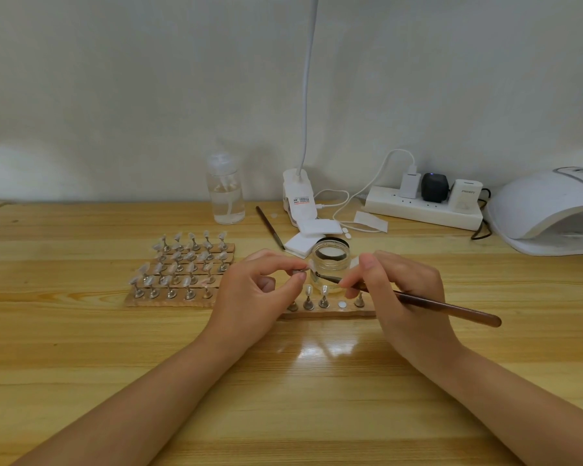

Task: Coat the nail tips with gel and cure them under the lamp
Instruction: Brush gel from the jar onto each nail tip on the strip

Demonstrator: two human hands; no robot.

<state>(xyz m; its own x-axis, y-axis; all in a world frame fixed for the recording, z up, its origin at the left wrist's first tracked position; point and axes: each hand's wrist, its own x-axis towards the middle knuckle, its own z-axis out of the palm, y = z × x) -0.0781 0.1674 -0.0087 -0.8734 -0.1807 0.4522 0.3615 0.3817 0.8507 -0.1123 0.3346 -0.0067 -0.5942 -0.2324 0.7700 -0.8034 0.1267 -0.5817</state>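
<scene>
Wooden gel brush [418, 302] pinched in your right hand [401, 297], apparently coating the nail tip [309, 265] your left hand [253, 297] pinches; next, reseat it on the near holder strip [330, 312].

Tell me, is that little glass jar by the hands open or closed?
Open. The jar has no lid on; you look straight down its mouth, and a black lid seems to lie just behind it.

Two brushes [418, 299], one jar [330, 260], two hands [253, 294]
</scene>
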